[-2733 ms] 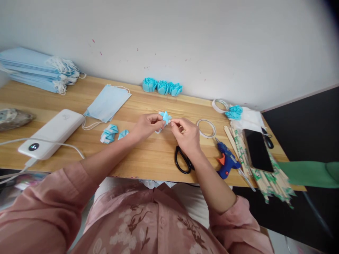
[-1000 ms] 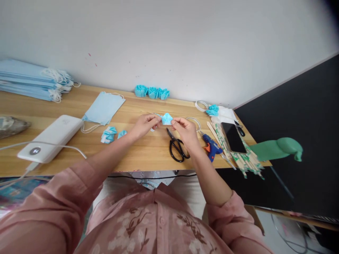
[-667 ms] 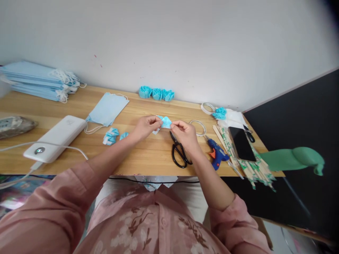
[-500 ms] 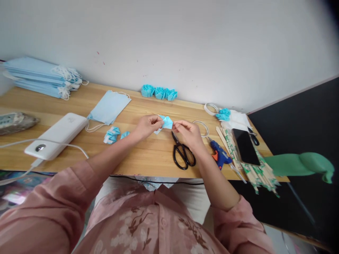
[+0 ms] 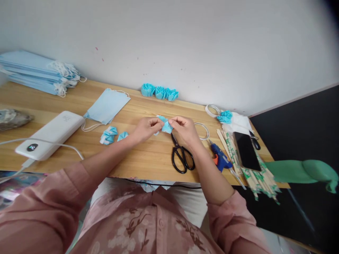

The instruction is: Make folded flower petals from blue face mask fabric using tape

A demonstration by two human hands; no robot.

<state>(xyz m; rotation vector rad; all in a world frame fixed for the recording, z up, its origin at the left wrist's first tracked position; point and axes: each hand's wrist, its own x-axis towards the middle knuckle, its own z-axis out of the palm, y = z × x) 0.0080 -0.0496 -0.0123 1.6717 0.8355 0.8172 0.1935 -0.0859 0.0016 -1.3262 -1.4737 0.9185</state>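
- Both hands meet over the middle of the wooden worktop [image 5: 148, 162], the left hand [image 5: 145, 127] and the right hand [image 5: 183, 129] each pinching one side of a small folded blue piece [image 5: 166, 125] held just above the surface.
- Judging by what lies about, the work looks partly done: three finished blue rosettes [image 5: 159, 92] sit in a row against the wall, and a fourth blue rosette [image 5: 225, 116] lies at the right end beside a roll of tape [image 5: 212, 110].
- Two smaller folded blue bits [image 5: 112, 134] wait near the left forearm, apparently parts not yet joined.
- Plenty of raw material remains (by the look of it): one flat face mask [image 5: 107, 105] lies apart, and a tall stack of masks [image 5: 37, 71] fills the far left corner.
- Tools lie untouched: black scissors [image 5: 182, 158] just beneath the right wrist, a blue glue gun [image 5: 220, 159] beside them, a second tape ring [image 5: 203, 130] behind.
- No box, tray or bowl shows; a bundle of wrapped wooden sticks [image 5: 251, 167] simply lies loose, with a black phone [image 5: 246, 151] on top.
- A white power bank [image 5: 50, 134] with its cable rests at the left.
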